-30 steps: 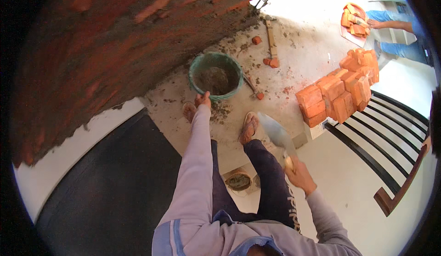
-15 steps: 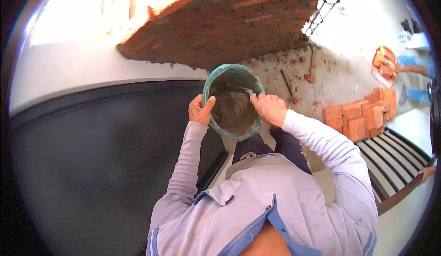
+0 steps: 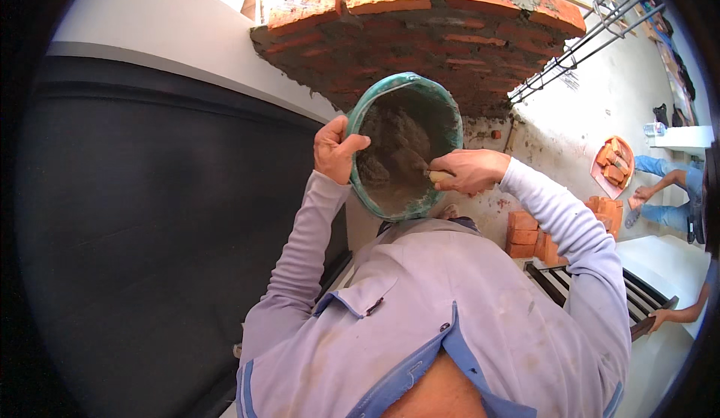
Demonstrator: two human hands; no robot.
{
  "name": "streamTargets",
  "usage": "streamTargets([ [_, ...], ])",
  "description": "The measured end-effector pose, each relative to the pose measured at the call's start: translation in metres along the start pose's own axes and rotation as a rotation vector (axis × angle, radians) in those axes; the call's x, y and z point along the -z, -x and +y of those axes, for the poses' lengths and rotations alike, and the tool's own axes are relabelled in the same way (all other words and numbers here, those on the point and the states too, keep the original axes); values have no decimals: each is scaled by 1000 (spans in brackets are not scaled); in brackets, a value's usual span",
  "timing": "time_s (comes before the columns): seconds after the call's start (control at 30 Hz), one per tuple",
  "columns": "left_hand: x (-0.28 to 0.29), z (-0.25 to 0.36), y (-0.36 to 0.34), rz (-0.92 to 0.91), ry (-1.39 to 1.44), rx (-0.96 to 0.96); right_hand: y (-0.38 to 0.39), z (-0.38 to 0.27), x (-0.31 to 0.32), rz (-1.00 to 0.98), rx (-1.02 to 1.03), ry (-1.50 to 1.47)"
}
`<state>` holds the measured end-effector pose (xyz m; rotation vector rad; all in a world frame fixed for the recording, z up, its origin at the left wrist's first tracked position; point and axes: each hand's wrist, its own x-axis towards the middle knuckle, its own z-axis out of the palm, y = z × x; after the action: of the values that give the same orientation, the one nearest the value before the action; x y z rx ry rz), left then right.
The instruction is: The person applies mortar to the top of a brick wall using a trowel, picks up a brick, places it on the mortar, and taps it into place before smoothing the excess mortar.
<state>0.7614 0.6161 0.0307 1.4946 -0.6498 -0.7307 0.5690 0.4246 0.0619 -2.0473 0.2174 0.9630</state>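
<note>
A green bucket (image 3: 456,122) with wet grey mortar (image 3: 401,144) inside is tilted in front of my chest, its mouth facing me. My left hand (image 3: 336,149) grips its left rim, thumb over the edge and fingers outside. At the lower right side of the mouth, my right hand (image 3: 472,170) is closed round the pale handle of a trowel (image 3: 440,176). The trowel's blade cannot be made out against the mortar. Just beyond the bucket stands a red brick wall (image 3: 457,47) with mortar in its joints and on its top.
A black panel (image 3: 165,208) fills the left side. Steel rebar (image 3: 574,62) sticks out right of the wall. Stacked bricks (image 3: 523,232) and a basin of bricks (image 3: 613,164) lie to the right. One co-worker's hand (image 3: 643,193) is near the basin; another person's hand (image 3: 660,319) holds a slatted frame (image 3: 636,290).
The bucket has come up closer to the wall's top, and the view has shifted to show that top. My right hand has moved lower along the bucket's mouth, and the trowel handle now shows.
</note>
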Motion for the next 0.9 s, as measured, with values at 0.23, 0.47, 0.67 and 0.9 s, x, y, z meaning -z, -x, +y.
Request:
streamTargets([
  [0.23, 34, -11, -10, 43, -29, -79, -40, 20, 0, -48, 50, -489],
  [0.47, 64, -21, -28, 272, 274, 37, -24, 17, 38, -130, 140, -1020],
  [0.67, 89, -36, -44, 303, 383, 54, 37, -29, 120, 272, 69, -804],
  [0.9, 92, -45, -57, 284, 188, 12, -2, -48, 171, 1125, 138, 549],
])
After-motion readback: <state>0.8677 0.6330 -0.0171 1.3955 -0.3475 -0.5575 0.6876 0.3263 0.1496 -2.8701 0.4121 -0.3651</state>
